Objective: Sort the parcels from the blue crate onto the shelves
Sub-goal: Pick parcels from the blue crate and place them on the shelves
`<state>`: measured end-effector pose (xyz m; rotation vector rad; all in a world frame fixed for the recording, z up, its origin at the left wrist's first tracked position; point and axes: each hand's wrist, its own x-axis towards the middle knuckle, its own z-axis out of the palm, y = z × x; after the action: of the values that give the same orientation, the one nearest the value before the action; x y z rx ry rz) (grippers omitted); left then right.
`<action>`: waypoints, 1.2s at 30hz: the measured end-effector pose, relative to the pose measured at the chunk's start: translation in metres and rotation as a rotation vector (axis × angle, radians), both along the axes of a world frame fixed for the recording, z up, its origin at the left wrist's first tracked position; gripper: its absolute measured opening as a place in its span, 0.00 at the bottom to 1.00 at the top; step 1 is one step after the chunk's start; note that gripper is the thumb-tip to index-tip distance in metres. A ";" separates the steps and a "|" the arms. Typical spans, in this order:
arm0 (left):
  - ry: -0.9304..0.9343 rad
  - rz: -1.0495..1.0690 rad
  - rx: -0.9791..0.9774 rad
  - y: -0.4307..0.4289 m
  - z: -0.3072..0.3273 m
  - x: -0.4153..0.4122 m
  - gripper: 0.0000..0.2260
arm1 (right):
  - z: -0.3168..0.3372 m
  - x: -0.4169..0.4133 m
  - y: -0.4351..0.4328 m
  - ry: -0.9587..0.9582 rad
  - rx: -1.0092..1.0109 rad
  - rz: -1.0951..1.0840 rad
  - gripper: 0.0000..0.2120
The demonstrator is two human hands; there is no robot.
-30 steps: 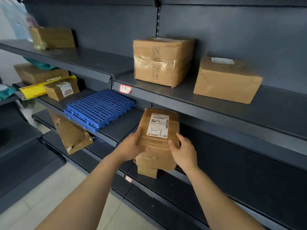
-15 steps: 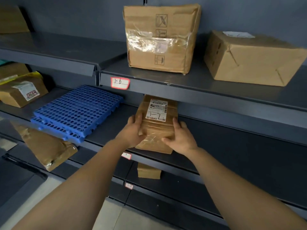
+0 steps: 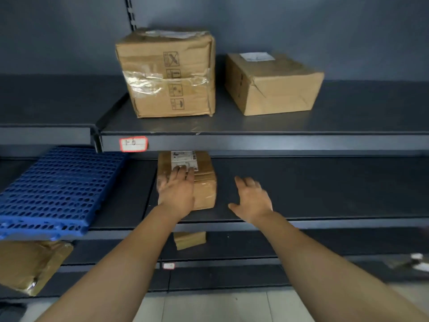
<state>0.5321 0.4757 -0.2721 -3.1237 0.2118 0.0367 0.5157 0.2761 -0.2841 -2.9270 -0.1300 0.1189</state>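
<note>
A small brown parcel [image 3: 204, 182] with a white label lies flat on the middle shelf [image 3: 301, 182], partly under the shelf above. My left hand [image 3: 177, 190] rests flat on its top with straight fingers reaching the label. To the right of the parcel my right hand [image 3: 251, 199] hovers over the shelf, fingers spread, holding nothing and clear of the parcel. The blue crate is out of view.
Two brown boxes, a taped box [image 3: 167, 75] and a lower box [image 3: 274, 84], stand on the upper shelf [image 3: 255, 126], which bears a red-edged tag [image 3: 133, 144]. A blue perforated plastic panel [image 3: 55, 191] lies at left. A small parcel [image 3: 189, 239] and a padded brown bag [image 3: 30, 266] sit lower down.
The parcel went from held in front of the shelves to lying flat on the middle shelf. My right hand let go and moved right; my left hand now lies flat on top.
</note>
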 end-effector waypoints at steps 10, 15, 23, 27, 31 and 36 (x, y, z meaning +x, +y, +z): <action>-0.029 -0.449 0.013 -0.139 0.004 -0.049 0.35 | 0.009 -0.122 -0.118 -0.045 -0.099 -0.379 0.33; -0.074 -0.654 0.013 -0.238 0.005 -0.100 0.34 | 0.015 -0.200 -0.198 -0.055 -0.117 -0.567 0.33; -0.118 -0.906 -0.012 -0.409 0.014 -0.215 0.34 | 0.029 -0.352 -0.336 -0.053 -0.162 -0.785 0.28; -0.115 -1.021 -0.043 -0.490 0.017 -0.279 0.34 | 0.033 -0.430 -0.400 -0.022 -0.196 -0.888 0.29; -0.121 -1.132 -0.050 -0.566 0.017 -0.336 0.32 | 0.034 -0.504 -0.459 0.004 -0.212 -1.007 0.27; -0.143 -1.287 -0.040 -0.664 0.018 -0.397 0.30 | 0.039 -0.582 -0.529 0.009 -0.221 -1.169 0.25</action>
<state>0.1354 -0.1879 -0.2542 -2.3790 2.0516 -0.1930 -0.0663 -0.2529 -0.2451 -2.6834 1.6119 -0.0486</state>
